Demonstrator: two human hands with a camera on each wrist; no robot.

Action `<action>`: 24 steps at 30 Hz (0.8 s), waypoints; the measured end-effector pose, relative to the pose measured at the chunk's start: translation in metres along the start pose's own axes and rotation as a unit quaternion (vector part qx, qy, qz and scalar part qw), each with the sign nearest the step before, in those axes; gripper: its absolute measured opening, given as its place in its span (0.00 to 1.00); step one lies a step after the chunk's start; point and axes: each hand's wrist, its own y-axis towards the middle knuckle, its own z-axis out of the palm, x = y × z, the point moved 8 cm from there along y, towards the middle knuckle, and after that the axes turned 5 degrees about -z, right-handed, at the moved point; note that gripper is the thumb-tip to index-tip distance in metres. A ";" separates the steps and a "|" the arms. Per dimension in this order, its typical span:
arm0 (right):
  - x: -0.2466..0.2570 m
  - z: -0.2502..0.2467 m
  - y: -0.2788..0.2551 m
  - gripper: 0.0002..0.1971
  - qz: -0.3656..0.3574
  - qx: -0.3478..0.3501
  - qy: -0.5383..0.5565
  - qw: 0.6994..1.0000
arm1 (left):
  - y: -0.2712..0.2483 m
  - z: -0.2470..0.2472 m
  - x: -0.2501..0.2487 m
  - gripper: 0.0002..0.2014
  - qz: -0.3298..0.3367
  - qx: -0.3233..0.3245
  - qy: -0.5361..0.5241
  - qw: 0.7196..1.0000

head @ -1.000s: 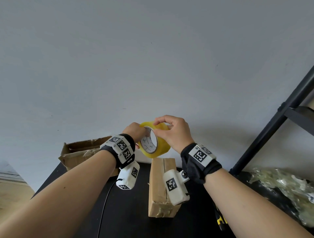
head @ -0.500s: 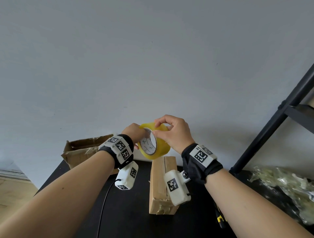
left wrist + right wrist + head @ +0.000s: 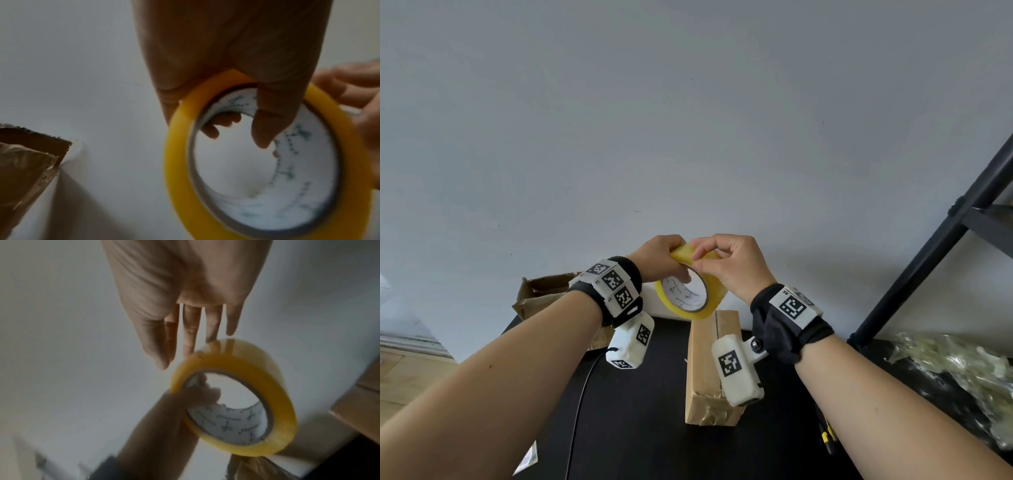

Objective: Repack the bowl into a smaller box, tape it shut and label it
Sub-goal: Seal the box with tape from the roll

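Up in the air goes the tape roll (image 3: 691, 291), a glossy yellow ring round a white printed core, held above the far end of the small box (image 3: 710, 368). The left hand (image 3: 661, 257) grips it, thumb hooked inside the core, fingers wrapped over the outer band. The right hand (image 3: 729, 263) pinches at the roll's top edge with thumb and forefinger (the wrist views are blurred, so whether a loose end has lifted I cannot tell). The small box lies long and narrow on the black surface (image 3: 647, 428), brown cardboard with its near end wrapped in wrinkled shiny tape, flaps closed; the bowl itself is not in view. Behind the left wrist sits a bigger open carton (image 3: 541, 294), ragged flaps up, at the surface's far left corner against the plain pale grey wall (image 3: 688, 120). To the right, crumpled clear plastic wrap (image 3: 955, 366) is heaped near a black metal shelf frame (image 3: 935, 253) slanting up the wall. A thin dark cable (image 3: 578, 407) runs down the surface's left part, and a yellow-and-black tool (image 3: 827, 438) peeks out beside the right forearm. Bare black stretches lie on either side of the small box.
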 end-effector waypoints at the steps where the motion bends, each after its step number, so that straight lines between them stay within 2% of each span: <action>1: -0.004 -0.002 0.001 0.10 0.020 -0.004 0.026 0.999 | 0.000 -0.002 0.000 0.15 -0.001 -0.013 0.000 1.000; 3: -0.014 -0.010 0.002 0.06 0.069 -0.030 0.058 0.995 | 0.000 -0.004 -0.001 0.17 0.002 -0.037 0.001 0.999; 5: -0.023 -0.016 0.002 0.08 0.106 -0.045 0.048 0.992 | -0.001 -0.004 -0.002 0.18 0.007 -0.046 0.015 0.999; 11: -0.044 -0.011 -0.008 0.14 0.191 -0.020 0.038 0.981 | -0.003 -0.007 -0.009 0.18 0.002 -0.079 0.037 0.996; 16: -0.054 -0.008 -0.009 0.11 0.245 0.004 0.071 0.967 | -0.003 -0.004 -0.012 0.19 0.011 -0.088 0.059 0.994; 21: -0.054 -0.011 -0.009 0.06 0.263 0.016 0.083 0.961 | 0.000 -0.002 -0.012 0.21 0.021 -0.094 0.083 0.992; 24: -0.050 -0.021 -0.006 0.02 0.254 0.000 0.011 0.967 | 0.001 -0.002 -0.012 0.23 0.023 -0.117 0.124 0.985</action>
